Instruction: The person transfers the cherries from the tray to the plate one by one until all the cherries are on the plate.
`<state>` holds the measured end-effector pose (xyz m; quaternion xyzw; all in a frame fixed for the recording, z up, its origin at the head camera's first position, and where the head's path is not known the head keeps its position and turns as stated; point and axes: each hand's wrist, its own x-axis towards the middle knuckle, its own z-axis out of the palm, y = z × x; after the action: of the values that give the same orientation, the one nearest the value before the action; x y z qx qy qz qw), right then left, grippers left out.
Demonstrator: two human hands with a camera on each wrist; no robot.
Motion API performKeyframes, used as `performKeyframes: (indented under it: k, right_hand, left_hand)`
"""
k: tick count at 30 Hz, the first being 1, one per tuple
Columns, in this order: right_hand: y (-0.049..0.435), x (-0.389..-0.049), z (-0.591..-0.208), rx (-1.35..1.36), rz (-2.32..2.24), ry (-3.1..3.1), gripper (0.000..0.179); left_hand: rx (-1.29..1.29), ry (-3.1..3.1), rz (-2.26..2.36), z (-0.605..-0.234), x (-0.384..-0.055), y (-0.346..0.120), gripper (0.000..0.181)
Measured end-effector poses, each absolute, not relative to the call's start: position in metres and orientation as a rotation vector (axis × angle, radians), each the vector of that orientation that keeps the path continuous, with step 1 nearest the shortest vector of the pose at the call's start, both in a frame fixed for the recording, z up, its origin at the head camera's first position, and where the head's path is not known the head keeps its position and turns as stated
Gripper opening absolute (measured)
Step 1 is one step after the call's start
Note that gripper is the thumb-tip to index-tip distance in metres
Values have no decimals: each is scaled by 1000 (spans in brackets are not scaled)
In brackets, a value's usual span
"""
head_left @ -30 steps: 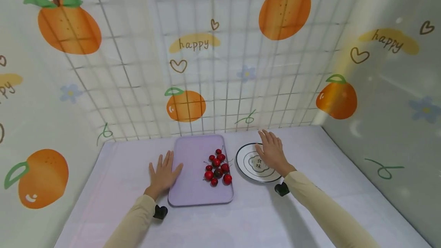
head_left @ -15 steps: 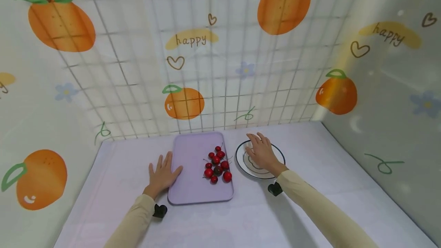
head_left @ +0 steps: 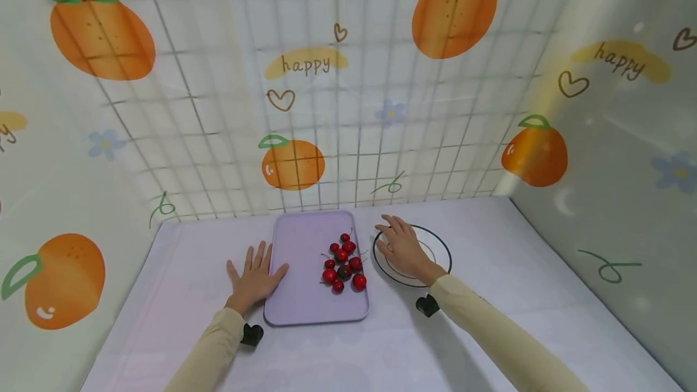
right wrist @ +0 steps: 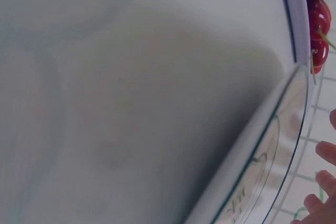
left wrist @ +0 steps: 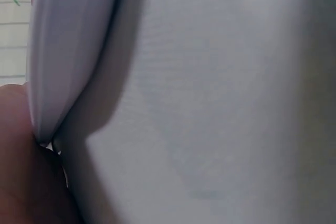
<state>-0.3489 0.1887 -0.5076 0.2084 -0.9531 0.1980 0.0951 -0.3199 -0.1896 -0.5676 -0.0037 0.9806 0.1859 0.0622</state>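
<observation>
Hands: two, both in use at the table. The left hand (head_left: pixel 253 283) lies with fingers straight and spread wide, pointing away from the person; its thumb reaches the left edge of the tray (head_left: pixel 296 295). The right hand (head_left: pixel 405 253) is above the plate (head_left: pixel 438 253), fingers apart and loosely bent, pointing away and to the left. Whether it touches the plate cannot be told.

Tray: one, lilac, rectangular, flat on the table (head_left: pixel 392 343); its long axis runs away from the person, short sides near and far.

Plate: one, round, hence without a long axis, white with a dark rim line; it lies just beside the tray's right side, a narrow gap between.

Cherries (head_left: pixel 344 271): ten counted in the head view, red, one darker. All lie in the right half of the tray, in a cluster whose long axis follows the tray's. Some stems point right over the rim, others left.

Sleeves (head_left: pixel 490 325): two, beige. Dark heart-shaped pieces (head_left: pixel 251 335): two, one at each wrist.

Backdrop (head_left: pixel 234 138): white sheeting, five printed oranges (head_left: pixel 293 164), three blue flowers (head_left: pixel 390 113).
</observation>
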Motion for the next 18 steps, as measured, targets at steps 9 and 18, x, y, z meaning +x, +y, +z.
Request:
performKeyframes:
  k: [9, 18]
  right_hand:
    - [181, -349, -507, 678, 543, -2840, 38]
    - [171, -345, -506, 702, 537, -2905, 31]
  left_hand:
    - [-18, 2966, 574, -568, -320, -188, 87]
    - [-14, 2982, 582, -566, -318, -187, 88]
